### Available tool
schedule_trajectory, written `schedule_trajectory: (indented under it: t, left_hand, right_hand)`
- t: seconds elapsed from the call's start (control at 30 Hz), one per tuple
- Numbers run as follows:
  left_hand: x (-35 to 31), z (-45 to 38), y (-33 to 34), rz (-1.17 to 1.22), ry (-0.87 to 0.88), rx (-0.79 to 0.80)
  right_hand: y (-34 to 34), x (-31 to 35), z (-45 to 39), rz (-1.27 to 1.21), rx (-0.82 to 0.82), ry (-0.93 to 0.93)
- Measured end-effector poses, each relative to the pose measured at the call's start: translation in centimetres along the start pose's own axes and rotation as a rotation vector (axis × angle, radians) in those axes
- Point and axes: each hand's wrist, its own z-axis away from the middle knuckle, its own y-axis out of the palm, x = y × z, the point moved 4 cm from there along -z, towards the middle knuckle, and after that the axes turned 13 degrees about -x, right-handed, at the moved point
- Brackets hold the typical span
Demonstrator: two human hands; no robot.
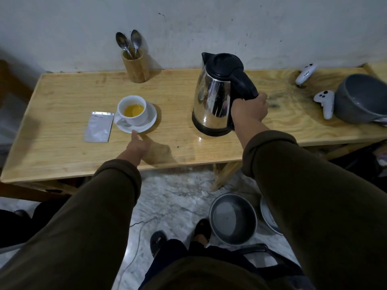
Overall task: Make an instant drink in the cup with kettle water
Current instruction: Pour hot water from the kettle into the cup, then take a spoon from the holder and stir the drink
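Observation:
A white cup (pixel 140 120) holding yellow liquid stands on a white saucer (pixel 151 120) on the wooden table (pixel 62 130). My left hand (pixel 137 146) touches the saucer's near rim with its fingertips. A steel kettle (pixel 211 99) with a black lid stands upright to the right of the cup. My right hand (pixel 249 108) grips its black handle. A torn silver sachet (pixel 98 127) lies flat just left of the saucer.
A wooden holder (pixel 135 68) with two spoons stands at the back by the wall. At the right lie two white controllers (pixel 325 102) and a grey bowl (pixel 360 99). Metal pans (pixel 232 218) sit on the floor under the table edge.

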Motion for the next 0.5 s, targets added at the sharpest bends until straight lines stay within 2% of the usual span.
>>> schedule_trajectory:
  t: [0.17, 0.3, 0.4, 0.5]
  left_hand:
    - [0.8, 0.2, -1.4, 0.176, -0.044, 0.127]
    - [1.7, 0.5, -3.3, 0.266, -0.059, 0.17]
    - [2.3, 0.3, -4.6, 0.276, -0.051, 0.179]
    - [2.8, -0.1, -6.0, 0.16, 0.008, 0.118]
  right_hand:
    - [-0.1, 0.8, 3.7, 0.033, -0.099, -0.031]
    - [1.3, 2.2, 7.6, 0.024, -0.144, -0.18]
    - [3.8, 3.3, 10.0, 0.011, -0.046, -0.242]
    - [6.9, 4.3, 11.9, 0.073, 0.103, -0.265]
